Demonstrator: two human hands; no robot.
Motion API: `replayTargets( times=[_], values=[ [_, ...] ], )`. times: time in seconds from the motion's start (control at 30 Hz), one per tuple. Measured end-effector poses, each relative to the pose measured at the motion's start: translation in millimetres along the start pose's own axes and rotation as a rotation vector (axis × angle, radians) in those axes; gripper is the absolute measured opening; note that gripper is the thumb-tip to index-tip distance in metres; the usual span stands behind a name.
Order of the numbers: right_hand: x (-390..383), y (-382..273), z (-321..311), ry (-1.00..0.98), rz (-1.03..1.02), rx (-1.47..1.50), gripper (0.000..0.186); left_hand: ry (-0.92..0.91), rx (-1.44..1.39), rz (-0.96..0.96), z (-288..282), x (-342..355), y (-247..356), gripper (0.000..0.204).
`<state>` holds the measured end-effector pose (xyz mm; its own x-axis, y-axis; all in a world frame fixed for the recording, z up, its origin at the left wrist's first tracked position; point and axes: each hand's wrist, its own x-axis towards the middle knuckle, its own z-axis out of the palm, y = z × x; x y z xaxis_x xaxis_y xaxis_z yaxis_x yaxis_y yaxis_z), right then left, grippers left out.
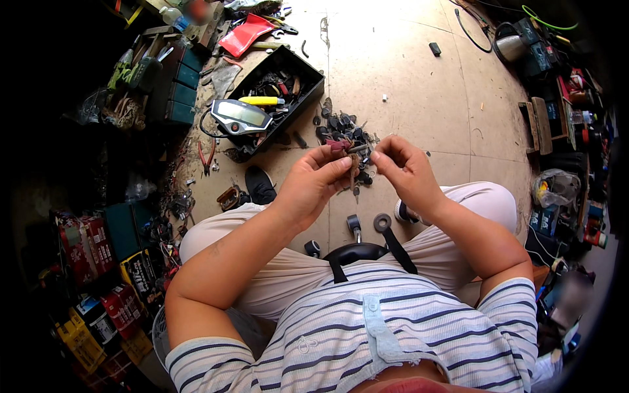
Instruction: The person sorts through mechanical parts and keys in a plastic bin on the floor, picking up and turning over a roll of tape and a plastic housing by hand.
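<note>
1. Head view: from where I'm standing, the person's left hand [308, 180] is pinching a maroon piece [339, 145] between thumb and fingers, up in front of the body, above a pile of dark-headed keys [341, 124] on the floor [406, 85].
2. A slim metal piece [358, 149] is pointing from that grip toward the right hand [409, 170], and a brownish strip [354, 171] is hanging below.
3. The right hand is bringing its thumb and fingertips narrowly together at the metal's far end; whether they're gripping it, I can't tell.
4. To my eye, the left hand should be acting as the steady clamp, with the right making only small, light moves.
5. Anything dropped would be landing among those keys, so I'd be holding the work clear of the pile, perhaps over bare floor.
6. Beside the pile, a black tray [313, 80] is holding loose tools.
</note>
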<state>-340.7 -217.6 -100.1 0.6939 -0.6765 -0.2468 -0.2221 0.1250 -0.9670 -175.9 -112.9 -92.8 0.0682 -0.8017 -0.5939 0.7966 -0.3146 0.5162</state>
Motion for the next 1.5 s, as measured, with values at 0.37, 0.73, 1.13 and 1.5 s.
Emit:
replayTargets(
  times=[0.37, 0.73, 1.13, 1.5],
  values=[
    [4.1, -1.3, -2.4, -0.036, -0.130, -0.193, 0.017, -0.045, 0.088, -0.041, -3.2, -0.7, -2.6, 0.025],
    [-0.3, 0.0, 3.5, -0.016, -0.176, -0.162, 0.011, -0.046, 0.285, 0.018, -3.3, 0.0, 2.1, 0.030],
    [-2.2, -1.7, 1.1, -0.021, -0.173, -0.194, 0.011, 0.003, 0.246, -0.070, -0.3, 0.6, 8.0, 0.024],
    [-3.8, -0.9, 1.6, 0.004, -0.112, -0.172, 0.015, -0.033, 0.622, 0.213, 1.5, 2.4, -1.9, 0.044]
  ],
)
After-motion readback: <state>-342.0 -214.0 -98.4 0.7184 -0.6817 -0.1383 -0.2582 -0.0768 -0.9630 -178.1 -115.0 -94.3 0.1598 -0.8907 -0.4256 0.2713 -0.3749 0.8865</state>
